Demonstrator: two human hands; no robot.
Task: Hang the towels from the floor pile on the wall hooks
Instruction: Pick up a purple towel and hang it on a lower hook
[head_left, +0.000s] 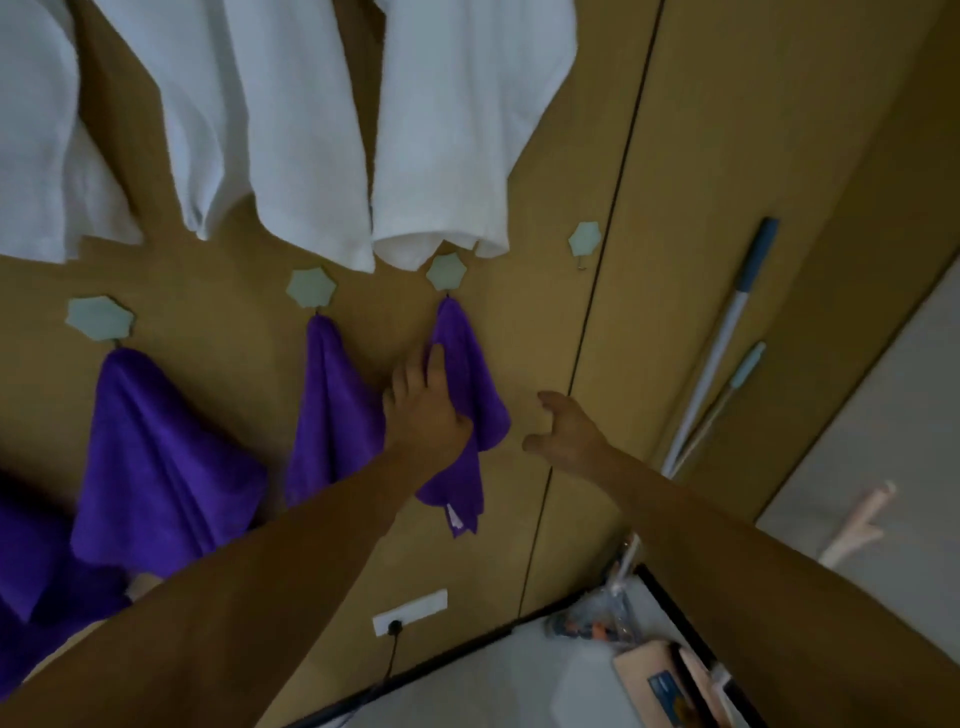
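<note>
From the head camera, a purple towel (470, 395) of plush, deep violet cloth hangs in soft folds from a pale green star-shaped hook (445, 272) on the tan wall, a small white tag at its lowest corner. The left hand (423, 410) lies on the towel below that hook with straight fingers, gripping nothing. The right hand (563, 428) hovers right of the towel, apart from it, fingers loosely spread and empty. Left of that hook, two more purple towels (332, 410) hang from matching hooks.
</note>
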